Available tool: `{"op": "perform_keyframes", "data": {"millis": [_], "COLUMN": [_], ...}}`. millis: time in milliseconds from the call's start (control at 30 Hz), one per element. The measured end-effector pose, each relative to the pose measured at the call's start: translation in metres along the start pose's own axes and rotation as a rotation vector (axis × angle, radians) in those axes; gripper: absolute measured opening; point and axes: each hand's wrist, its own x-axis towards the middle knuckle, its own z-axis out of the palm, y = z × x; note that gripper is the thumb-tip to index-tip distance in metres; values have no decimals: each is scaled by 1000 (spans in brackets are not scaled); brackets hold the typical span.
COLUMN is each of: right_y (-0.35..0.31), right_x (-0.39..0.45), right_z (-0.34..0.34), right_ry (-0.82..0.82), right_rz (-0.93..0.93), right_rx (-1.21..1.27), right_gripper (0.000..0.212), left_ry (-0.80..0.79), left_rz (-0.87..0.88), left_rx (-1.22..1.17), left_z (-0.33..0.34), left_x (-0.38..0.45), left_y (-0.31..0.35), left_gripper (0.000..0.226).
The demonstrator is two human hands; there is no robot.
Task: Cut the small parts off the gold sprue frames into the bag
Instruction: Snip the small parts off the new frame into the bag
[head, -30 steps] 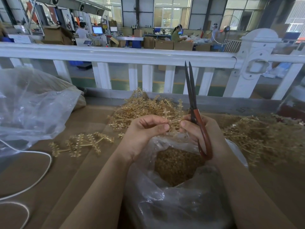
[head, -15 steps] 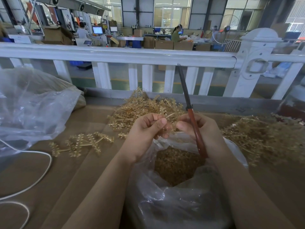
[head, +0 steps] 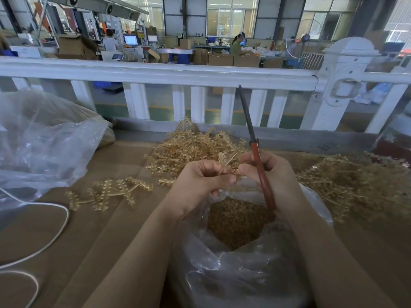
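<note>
My left hand point(head: 198, 183) pinches a small gold sprue frame point(head: 225, 162) just above the open clear bag point(head: 233, 272), which holds a heap of cut gold parts point(head: 235, 221). My right hand point(head: 275, 176) grips red-handled scissors point(head: 260, 172); their dark blades are closed and point up and away. The right fingertips also touch the frame beside my left thumb.
A pile of gold frames point(head: 191, 147) lies behind my hands and a bigger tangle point(head: 351, 181) at the right. One flat frame point(head: 109, 192) lies on the cardboard at the left. A large clear bag point(head: 42, 141) and a white cable point(head: 51, 238) are far left. A white railing point(head: 178, 74) runs behind.
The scissor blades were parted a second ago and are now closed, tilted slightly left. The sprue frame has turned between my fingers. Both hands stay over the bag.
</note>
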Motion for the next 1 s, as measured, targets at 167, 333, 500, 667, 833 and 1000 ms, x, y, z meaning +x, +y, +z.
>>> {"op": "perform_keyframes", "data": {"millis": [167,333,500,667,833,1000], "right_y": [3,4,7,9,9,12], "right_x": [2,3,3,1,-2,-1], "right_z": [1,1,-1,-1,0,-2], "right_ry": [4,17,-7,-142,-220,-170], "right_rz": [-8,-66,-125,-215,-206,-174], "right_rx": [-35,-104,-229,-454,-635,-778], "right_gripper": [14,30,47,51,64,81], "left_ry": [26,118,270,372,393,366], "left_rz": [16,69,98,103,150,157], "left_rx": [-38,-46,-88,-125,-79,-75], "left_z": [0,1,-10,-23,-27,-27], "left_x": [0,3,5,5,5,3], "left_y": [0,0,1,0,-1,2], "left_gripper": [19,20,34,34,21,30]}}
